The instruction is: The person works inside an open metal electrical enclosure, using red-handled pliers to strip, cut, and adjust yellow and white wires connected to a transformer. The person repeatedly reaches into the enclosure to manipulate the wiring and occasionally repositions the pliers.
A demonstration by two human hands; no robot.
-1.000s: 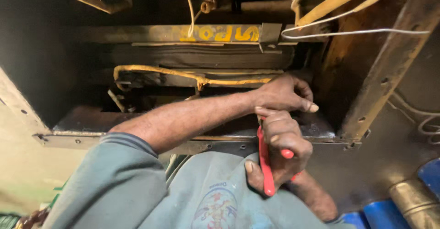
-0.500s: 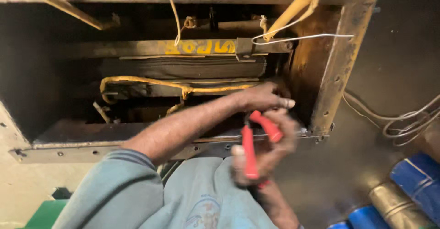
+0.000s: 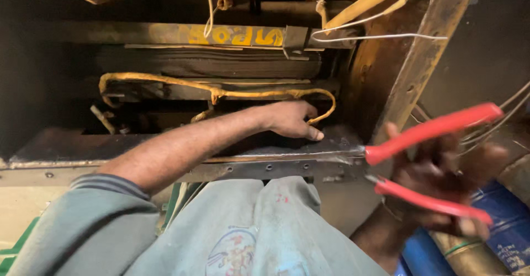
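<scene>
Overhead, a rusty open-sided metal housing point(image 3: 397, 88) fills the view, its dark stacked core point(image 3: 210, 63) at twelve o'clock. A frayed yellow insulated lead point(image 3: 221, 93) loops across that core; the left hand point(image 3: 290, 120), reaching in at centre, rests its loosely curled fingers at the lead's three o'clock end, likely to steady it. At four o'clock the right hand point(image 3: 441, 182) grips red-handled pliers point(image 3: 430, 160), handles spread, held back outside the frame. Motion blur smears that hand, the pliers' nose is hard to make out, and the housing's depths are lost in shadow.
</scene>
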